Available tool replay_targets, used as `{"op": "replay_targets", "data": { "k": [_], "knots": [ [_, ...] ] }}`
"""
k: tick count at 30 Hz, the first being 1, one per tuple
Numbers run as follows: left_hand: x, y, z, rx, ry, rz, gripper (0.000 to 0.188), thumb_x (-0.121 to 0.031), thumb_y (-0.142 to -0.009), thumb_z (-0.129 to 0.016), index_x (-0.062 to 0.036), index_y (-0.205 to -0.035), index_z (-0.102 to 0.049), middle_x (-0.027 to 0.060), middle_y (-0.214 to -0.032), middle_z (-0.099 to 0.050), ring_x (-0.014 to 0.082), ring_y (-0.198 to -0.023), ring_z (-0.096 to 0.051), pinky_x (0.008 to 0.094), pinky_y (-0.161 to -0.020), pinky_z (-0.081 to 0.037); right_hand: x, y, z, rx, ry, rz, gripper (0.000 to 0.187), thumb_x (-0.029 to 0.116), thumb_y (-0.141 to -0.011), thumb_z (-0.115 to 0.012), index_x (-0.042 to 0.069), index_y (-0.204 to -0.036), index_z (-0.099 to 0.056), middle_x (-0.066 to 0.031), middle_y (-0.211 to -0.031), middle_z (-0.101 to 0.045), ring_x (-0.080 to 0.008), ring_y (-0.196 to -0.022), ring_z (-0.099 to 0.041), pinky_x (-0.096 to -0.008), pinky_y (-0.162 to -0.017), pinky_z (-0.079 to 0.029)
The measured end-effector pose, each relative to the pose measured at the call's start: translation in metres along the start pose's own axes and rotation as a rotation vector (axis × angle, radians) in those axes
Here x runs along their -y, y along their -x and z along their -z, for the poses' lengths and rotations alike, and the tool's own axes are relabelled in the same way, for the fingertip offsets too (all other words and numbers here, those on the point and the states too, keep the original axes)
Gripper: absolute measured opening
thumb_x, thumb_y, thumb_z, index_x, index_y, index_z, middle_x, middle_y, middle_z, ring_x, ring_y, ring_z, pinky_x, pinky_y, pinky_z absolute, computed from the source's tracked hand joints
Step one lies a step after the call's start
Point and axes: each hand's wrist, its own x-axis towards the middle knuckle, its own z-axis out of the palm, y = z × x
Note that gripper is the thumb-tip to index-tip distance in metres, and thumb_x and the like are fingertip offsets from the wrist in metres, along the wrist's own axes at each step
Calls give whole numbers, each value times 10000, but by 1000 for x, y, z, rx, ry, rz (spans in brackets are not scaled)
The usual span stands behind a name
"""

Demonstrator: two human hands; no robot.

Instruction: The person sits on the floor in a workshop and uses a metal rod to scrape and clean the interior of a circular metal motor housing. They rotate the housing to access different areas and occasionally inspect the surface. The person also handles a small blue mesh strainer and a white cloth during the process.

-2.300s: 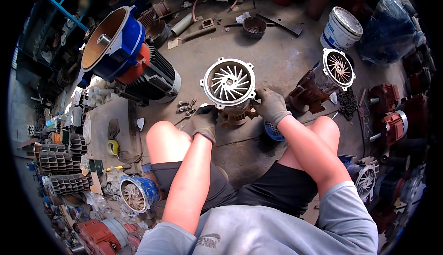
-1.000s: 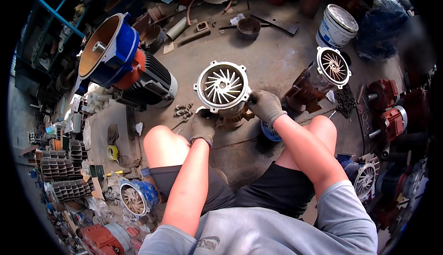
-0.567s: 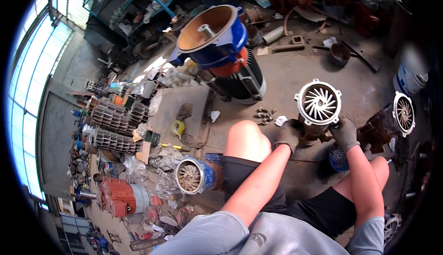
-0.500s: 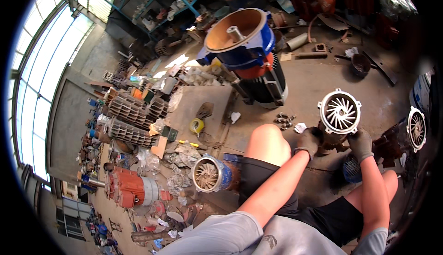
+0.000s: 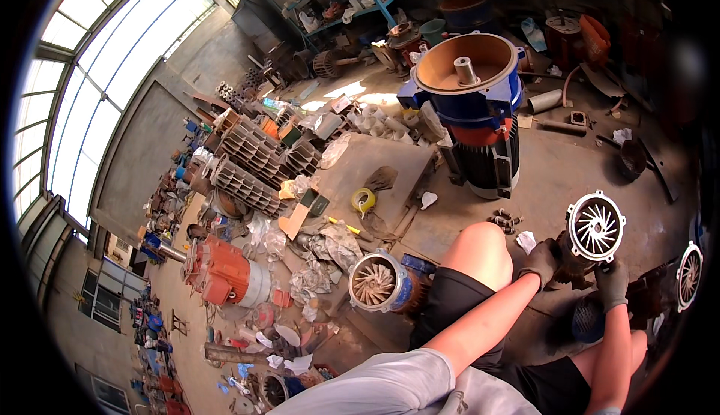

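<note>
Between my legs stands a small electric motor, its pale flanged ring and bladed fan (image 5: 596, 226) facing up and its dark body below. My left hand (image 5: 538, 261), in a dark work glove, grips the left side of the body; its fingertips are partly hidden. On the near right side, my right hand (image 5: 613, 284), gloved too, is closed on the casing just under the ring. A second motor with a bladed fan (image 5: 688, 276) lies to the right of it. Beyond my left knee are several small dark metal parts (image 5: 507, 221) and a crumpled white paper (image 5: 526, 242).
A large blue and black motor (image 5: 480, 126) stands upright ahead. Another fan-ended motor (image 5: 375, 281) lies by my left thigh. Farther left are a red motor (image 5: 225, 271), finned metal housings (image 5: 247, 152), a yellow tape roll (image 5: 363, 200) and plastic scraps. Blue shelving (image 5: 352, 10) stands behind.
My view has swung left, so the whole scene sits farther right and lower. Both hands stay on the motor, which still stands upright between my legs.
</note>
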Motion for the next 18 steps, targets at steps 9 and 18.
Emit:
{"op": "replay_targets", "data": {
  "k": [9,18],
  "knots": [
    [-11,-1,-3,28,66,39,278,-199,-989,-794,-42,-1219,-787,217,-1172,-841,402,-1124,-815,473,-965,-627,-19,-3,-1,-42,39,32,243,180,-914,-880,17,-1075,-797,-249,-1026,-810,-483,-985,-789,-551,-845,-612],
    [9,-5,-6,76,82,65,323,-221,-989,-817,-72,-1275,-815,207,-1241,-854,390,-1176,-820,462,-1020,-630,-1,1,-6,-93,22,40,211,150,-899,-877,26,-1056,-809,-248,-978,-806,-459,-947,-796,-522,-854,-624]
  ]
}}
